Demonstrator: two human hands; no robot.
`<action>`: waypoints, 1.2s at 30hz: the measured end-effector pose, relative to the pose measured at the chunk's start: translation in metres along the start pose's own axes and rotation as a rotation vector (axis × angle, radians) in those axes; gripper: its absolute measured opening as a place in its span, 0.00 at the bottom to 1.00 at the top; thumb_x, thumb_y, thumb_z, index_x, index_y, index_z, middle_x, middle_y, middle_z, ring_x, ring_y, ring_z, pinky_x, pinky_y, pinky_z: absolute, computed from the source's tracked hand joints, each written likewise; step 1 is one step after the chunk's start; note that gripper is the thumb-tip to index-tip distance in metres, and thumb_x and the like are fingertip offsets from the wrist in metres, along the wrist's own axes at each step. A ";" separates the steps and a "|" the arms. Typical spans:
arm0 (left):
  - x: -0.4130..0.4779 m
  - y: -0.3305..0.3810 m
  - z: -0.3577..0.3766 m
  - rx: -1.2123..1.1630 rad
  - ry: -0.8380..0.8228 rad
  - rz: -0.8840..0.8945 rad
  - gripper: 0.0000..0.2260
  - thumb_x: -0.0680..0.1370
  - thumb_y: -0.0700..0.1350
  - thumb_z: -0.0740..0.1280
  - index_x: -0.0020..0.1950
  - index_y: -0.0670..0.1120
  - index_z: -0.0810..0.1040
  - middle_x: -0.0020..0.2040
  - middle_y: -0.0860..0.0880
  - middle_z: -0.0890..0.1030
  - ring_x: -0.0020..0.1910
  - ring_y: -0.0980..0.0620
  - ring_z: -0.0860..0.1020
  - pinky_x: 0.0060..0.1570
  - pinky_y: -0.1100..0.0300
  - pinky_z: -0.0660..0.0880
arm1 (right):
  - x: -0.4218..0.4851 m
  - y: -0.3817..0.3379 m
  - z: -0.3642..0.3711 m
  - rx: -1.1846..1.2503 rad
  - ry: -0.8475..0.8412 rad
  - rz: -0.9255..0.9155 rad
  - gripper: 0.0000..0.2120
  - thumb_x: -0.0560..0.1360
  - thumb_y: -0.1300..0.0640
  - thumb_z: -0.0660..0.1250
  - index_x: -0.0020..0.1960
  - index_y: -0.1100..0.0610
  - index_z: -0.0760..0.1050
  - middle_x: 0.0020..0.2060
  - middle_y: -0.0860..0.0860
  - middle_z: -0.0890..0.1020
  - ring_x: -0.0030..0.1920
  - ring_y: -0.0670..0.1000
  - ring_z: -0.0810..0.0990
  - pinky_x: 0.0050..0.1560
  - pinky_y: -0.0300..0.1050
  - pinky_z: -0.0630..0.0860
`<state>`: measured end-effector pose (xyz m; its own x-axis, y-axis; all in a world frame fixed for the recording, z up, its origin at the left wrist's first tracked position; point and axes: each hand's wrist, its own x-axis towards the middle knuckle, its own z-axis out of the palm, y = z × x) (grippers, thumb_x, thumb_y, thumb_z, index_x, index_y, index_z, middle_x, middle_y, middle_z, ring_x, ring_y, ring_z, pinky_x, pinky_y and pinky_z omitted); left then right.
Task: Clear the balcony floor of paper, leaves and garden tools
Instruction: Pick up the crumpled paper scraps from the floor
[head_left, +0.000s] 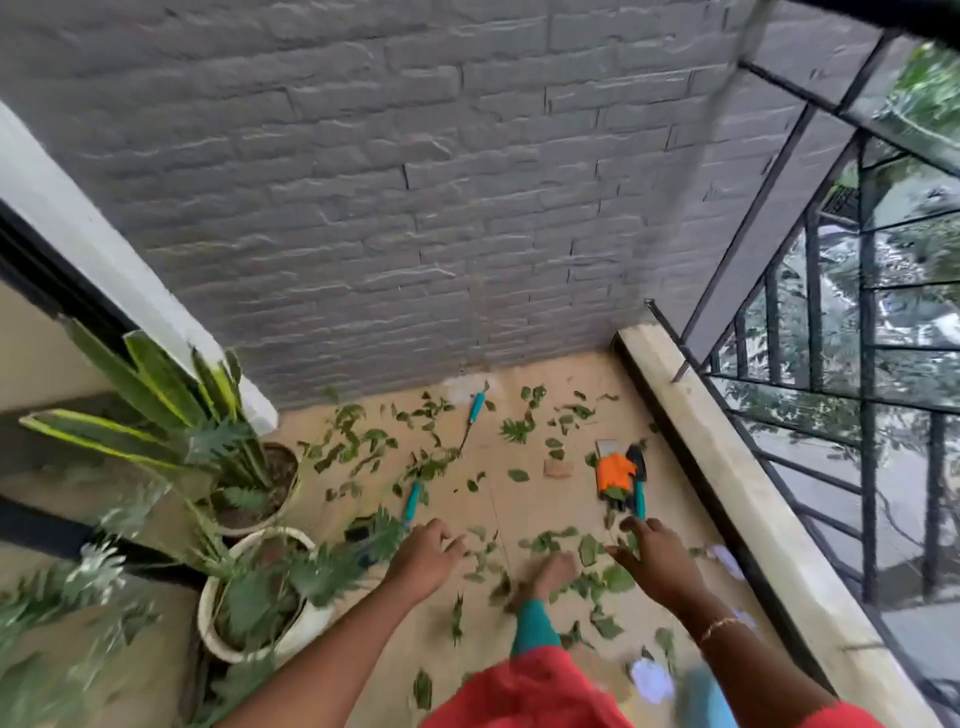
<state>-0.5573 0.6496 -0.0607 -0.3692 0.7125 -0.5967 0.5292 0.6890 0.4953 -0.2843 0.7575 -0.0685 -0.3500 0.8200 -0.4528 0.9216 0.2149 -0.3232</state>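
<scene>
Green leaves (358, 447) lie scattered over the tan balcony floor (493, 499). A teal-handled tool (475, 408) lies near the back wall, another teal-handled tool (411, 501) by the pots, and a third teal-handled trowel (638, 491) beside an orange glove (614, 473). Crumpled white paper (652, 678) lies near my right arm, and another paper scrap (726, 557) by the ledge. My left hand (426, 558) hovers over the floor, fingers loosely curled, holding nothing. My right hand (649, 556) reaches down among leaves (587, 551), fingers spread. My bare foot (550, 571) stands between them.
Two potted plants (260, 483) (254, 592) stand at the left. A grey brick wall (415, 208) closes the back. A low concrete ledge (737, 493) with a black metal grille (862, 364) runs along the right. A small brown card (557, 469) lies mid-floor.
</scene>
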 end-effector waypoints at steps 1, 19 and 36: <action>0.018 0.012 -0.004 0.021 -0.013 0.002 0.13 0.78 0.51 0.63 0.58 0.44 0.74 0.58 0.44 0.77 0.55 0.47 0.76 0.55 0.55 0.74 | 0.018 0.003 -0.008 0.007 0.007 -0.002 0.22 0.77 0.45 0.60 0.66 0.55 0.67 0.59 0.55 0.74 0.58 0.55 0.73 0.54 0.43 0.69; 0.312 0.264 -0.007 0.534 -0.255 0.214 0.18 0.77 0.51 0.65 0.63 0.45 0.71 0.64 0.46 0.73 0.59 0.47 0.75 0.55 0.57 0.72 | 0.208 0.134 -0.133 0.169 0.034 0.368 0.23 0.77 0.45 0.61 0.67 0.55 0.67 0.62 0.55 0.72 0.61 0.55 0.72 0.58 0.44 0.69; 0.610 0.144 0.298 0.916 -0.451 0.398 0.12 0.77 0.44 0.65 0.59 0.42 0.72 0.60 0.43 0.74 0.58 0.44 0.74 0.52 0.55 0.71 | 0.378 0.269 0.216 0.527 0.082 0.778 0.18 0.74 0.52 0.68 0.61 0.58 0.73 0.53 0.60 0.76 0.54 0.62 0.76 0.52 0.52 0.73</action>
<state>-0.4787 1.1442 -0.5415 0.1689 0.6193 -0.7667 0.9847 -0.0726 0.1583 -0.2051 1.0106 -0.5064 0.3634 0.6713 -0.6460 0.6898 -0.6600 -0.2978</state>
